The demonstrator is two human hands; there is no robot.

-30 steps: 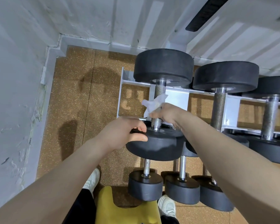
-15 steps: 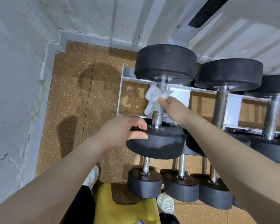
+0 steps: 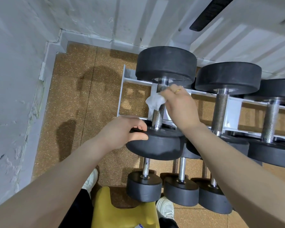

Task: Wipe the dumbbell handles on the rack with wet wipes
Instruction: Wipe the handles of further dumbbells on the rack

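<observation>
The leftmost big dumbbell lies on the top tier of the white rack (image 3: 122, 89), its knurled steel handle (image 3: 157, 118) running away from me between two black heads. My right hand (image 3: 181, 104) presses a crumpled white wet wipe (image 3: 155, 101) around the upper half of that handle. My left hand (image 3: 122, 130) grips the rim of the near black head (image 3: 156, 145), thumb on the side and fingers on top.
Two more large dumbbells (image 3: 220, 111) sit to the right on the same tier. Smaller dumbbells (image 3: 144, 186) line the lower tier. A yellow container (image 3: 123, 209) stands by my white shoes. A white wall corner closes the left and back sides.
My right hand has slid the wipe up the handle from near the close head towards the far head. My left hand has kept its grip on the near head.
</observation>
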